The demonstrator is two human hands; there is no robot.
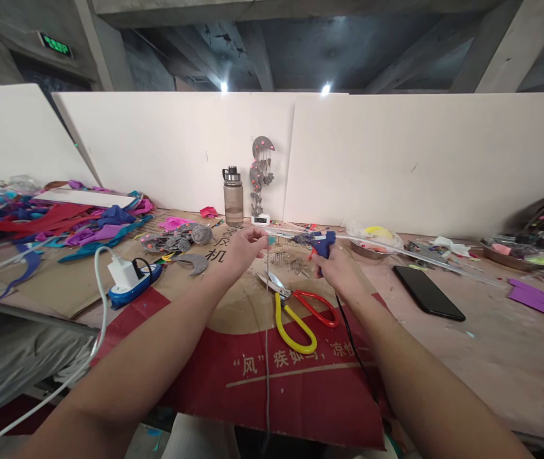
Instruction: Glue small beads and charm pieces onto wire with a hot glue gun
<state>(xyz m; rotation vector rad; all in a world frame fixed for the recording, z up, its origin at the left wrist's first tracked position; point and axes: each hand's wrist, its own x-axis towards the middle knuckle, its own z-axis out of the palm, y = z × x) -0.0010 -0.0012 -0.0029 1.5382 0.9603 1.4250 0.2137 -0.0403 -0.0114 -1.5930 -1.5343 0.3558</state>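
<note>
My right hand (pixel 331 264) is closed round the grip of a small blue glue gun (pixel 320 241), whose nozzle points left. A long clear glue stick (pixel 396 250) runs out of its back to the right. Level with the nozzle, my left hand (pixel 243 252) pinches the upper end of a thin grey cord (pixel 267 331), which hangs down past the table's front edge. A small teal piece (pixel 272 240) shows by those fingertips. Below and between my hands lie open scissors (pixel 287 296) with one red and one yellow handle.
Printed cardboard (pixel 300 401) covers the middle of the table. Left are a blue power strip (pixel 135 287), grey felt pieces (pixel 176 239) and coloured cloth (pixel 85 223). A bottle (pixel 233 197) and grey moon hanging (pixel 262 172) stand behind. A black phone (pixel 428 293) lies right.
</note>
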